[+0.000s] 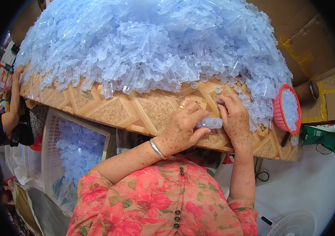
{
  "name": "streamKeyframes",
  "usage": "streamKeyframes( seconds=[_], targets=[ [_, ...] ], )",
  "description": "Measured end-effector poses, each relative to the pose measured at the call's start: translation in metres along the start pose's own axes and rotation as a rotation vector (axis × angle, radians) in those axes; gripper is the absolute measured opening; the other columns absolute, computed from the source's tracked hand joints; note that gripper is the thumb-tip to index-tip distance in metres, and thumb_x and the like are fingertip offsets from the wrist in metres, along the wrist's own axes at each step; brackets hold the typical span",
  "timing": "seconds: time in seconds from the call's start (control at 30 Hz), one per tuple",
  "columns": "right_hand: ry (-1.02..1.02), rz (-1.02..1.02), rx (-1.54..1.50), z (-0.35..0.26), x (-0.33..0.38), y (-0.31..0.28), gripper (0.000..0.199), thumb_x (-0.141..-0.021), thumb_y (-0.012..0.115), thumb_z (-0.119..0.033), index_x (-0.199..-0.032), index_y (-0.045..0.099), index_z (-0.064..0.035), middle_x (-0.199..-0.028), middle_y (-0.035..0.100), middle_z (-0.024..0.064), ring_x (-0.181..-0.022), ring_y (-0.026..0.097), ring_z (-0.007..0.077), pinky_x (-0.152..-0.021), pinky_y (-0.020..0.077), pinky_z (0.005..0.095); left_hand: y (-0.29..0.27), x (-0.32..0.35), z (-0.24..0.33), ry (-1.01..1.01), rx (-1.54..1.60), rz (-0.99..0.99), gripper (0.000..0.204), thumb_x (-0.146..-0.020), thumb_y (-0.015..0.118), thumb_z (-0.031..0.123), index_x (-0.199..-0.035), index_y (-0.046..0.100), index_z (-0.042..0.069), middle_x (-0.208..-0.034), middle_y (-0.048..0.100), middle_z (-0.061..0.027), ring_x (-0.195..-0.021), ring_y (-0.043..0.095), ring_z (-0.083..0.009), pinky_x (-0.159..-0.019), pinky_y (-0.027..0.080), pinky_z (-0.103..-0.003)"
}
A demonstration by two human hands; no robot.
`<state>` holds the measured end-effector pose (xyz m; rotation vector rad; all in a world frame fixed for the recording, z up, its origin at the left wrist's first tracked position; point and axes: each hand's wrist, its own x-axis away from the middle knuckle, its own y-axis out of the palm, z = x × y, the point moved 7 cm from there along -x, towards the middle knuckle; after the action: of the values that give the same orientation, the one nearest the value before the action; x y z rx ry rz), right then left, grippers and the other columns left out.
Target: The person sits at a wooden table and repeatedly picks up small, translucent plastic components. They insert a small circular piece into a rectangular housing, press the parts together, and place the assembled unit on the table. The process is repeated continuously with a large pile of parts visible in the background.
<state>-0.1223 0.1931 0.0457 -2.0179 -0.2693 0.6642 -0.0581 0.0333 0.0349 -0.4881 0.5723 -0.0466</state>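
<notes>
My left hand [183,128] and my right hand [235,118] meet at the near edge of a table [143,112] with a patterned wood-look top. Between them they hold a small clear plastic piece [210,122] with round cups. The left hand wears a ring, and a silver bangle sits on its wrist. A huge heap of pale blue translucent plastic pieces [151,43] covers most of the table just beyond my fingers. A few loose round caps [217,90] lie near my right hand.
A red basket [280,114] with clear caps stands on the table's right end. A white crate [53,157] holding more blue pieces sits on the floor at left. Another person [12,106] leans at the far left. Cardboard boxes [313,47] stand at right, a fan [295,224] below.
</notes>
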Motion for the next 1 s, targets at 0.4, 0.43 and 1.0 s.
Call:
streamKeyframes(
  seconds=[0.4,0.43,1.0],
  targets=[
    [0.509,-0.211,-0.307,0.027,0.047,-0.026,0.024,-0.088,0.073,-0.009,-0.111,0.073,-0.0004,-0.078,0.067,0.0128,-0.066,0.061,0.0229,-0.065,0.0500,0.0374,-0.001,0.001,-0.001,-0.025,0.012,-0.027,0.046,-0.073,0.086,0.012,-0.114,0.068,0.003,-0.101,0.062,-0.0148,-0.096,0.061,-0.0352,-0.087,0.049,-0.044],
    [0.471,-0.199,-0.264,0.028,0.048,-0.027,0.024,-0.088,0.074,-0.009,-0.111,0.073,-0.0008,-0.078,0.067,0.0126,-0.066,0.061,0.0232,-0.065,0.0498,0.0376,-0.001,0.001,-0.002,-0.033,0.007,-0.032,0.046,-0.073,0.086,0.012,-0.114,0.068,0.003,-0.102,0.063,-0.0147,-0.096,0.061,-0.0351,-0.087,0.049,-0.044],
    [0.113,-0.006,-0.317,-0.039,0.038,-0.030,0.029,-0.084,0.078,0.002,-0.111,0.071,-0.0031,-0.106,0.066,0.0090,-0.067,0.063,0.0157,-0.059,0.0513,0.0291,0.001,0.000,-0.003,-0.023,0.020,-0.017,0.042,-0.076,0.084,0.011,-0.114,0.069,0.001,-0.104,0.063,-0.0148,-0.100,0.063,-0.0354,-0.088,0.050,-0.044]
  ],
)
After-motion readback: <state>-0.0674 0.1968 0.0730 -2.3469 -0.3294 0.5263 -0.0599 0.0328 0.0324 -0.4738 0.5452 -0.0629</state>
